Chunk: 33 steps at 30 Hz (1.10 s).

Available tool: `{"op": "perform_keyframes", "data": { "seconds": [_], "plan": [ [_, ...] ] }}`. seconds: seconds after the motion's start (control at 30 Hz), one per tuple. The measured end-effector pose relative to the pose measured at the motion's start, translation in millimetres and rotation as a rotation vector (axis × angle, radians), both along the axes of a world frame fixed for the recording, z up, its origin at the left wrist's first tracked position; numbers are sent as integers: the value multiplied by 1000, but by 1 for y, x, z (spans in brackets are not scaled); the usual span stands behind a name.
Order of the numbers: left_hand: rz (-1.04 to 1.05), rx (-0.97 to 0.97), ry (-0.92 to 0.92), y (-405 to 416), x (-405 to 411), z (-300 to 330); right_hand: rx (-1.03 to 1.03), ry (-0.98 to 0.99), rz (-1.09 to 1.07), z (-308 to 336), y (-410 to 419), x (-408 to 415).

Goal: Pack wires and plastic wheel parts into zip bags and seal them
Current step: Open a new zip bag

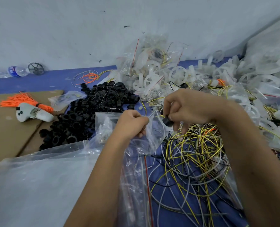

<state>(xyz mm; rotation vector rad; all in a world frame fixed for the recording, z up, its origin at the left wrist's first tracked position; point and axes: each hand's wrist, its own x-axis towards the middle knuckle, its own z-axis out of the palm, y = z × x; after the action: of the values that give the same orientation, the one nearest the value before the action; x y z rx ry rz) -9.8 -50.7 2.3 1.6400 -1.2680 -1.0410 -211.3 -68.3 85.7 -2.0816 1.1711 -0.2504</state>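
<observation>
Head view: my left hand (132, 123) pinches the zip bag (154, 128) mouth open so my right-hand fingers (177, 117), gripping a black wheel part (167, 122), can drop it inside.

A clear zip bag (152, 128) hangs crumpled at centre, its mouth spread open. Just right of it sits a small black cylindrical part (167, 122). Near right lies a loose tangle of yellow, black and white wires (193, 158). Translucent white plastic wheels (177, 74) heap far right among filled bags.
</observation>
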Motion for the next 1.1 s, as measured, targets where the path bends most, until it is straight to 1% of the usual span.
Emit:
{"op": "perform_keyframes", "data": {
  "seconds": [0.07,0.17,0.37,0.5,0.67,0.73,0.83,0.9,0.93,0.97,1.0,1.03,1.07,1.1],
  "plan": [
    [-29,1,115,0,0,8,-43,-49,-36,-6,-3,4],
    [-45,-28,184,1,-2,17,-69,-95,-87,-17,-5,13],
    [-137,-101,178,7,-3,31,-16,-92,-104,-30,-5,28],
    [-215,-175,211,13,-5,43,74,-210,-133,-35,-2,36],
    [-290,-271,265,20,-2,55,138,-352,78,-27,12,43],
    [-339,-290,289,22,2,58,134,-338,105,-26,16,43],
    [-403,-285,351,24,9,61,57,-215,20,-34,9,42],
    [-313,-283,383,22,14,58,53,-143,-58,-40,10,42],
    [-214,-277,382,20,19,55,90,-166,-63,-41,13,44],
    [-98,-264,382,17,23,52,173,-247,-35,-44,15,46],
    [22,-241,398,14,29,49,327,-372,-3,-47,16,49],
    [142,-214,437,12,35,45,480,-493,29,-52,16,53],
    [256,-191,501,10,41,43,581,-566,44,-56,16,56],
    [363,-187,585,10,48,41,590,-587,42,-62,16,60]
  ]
}}
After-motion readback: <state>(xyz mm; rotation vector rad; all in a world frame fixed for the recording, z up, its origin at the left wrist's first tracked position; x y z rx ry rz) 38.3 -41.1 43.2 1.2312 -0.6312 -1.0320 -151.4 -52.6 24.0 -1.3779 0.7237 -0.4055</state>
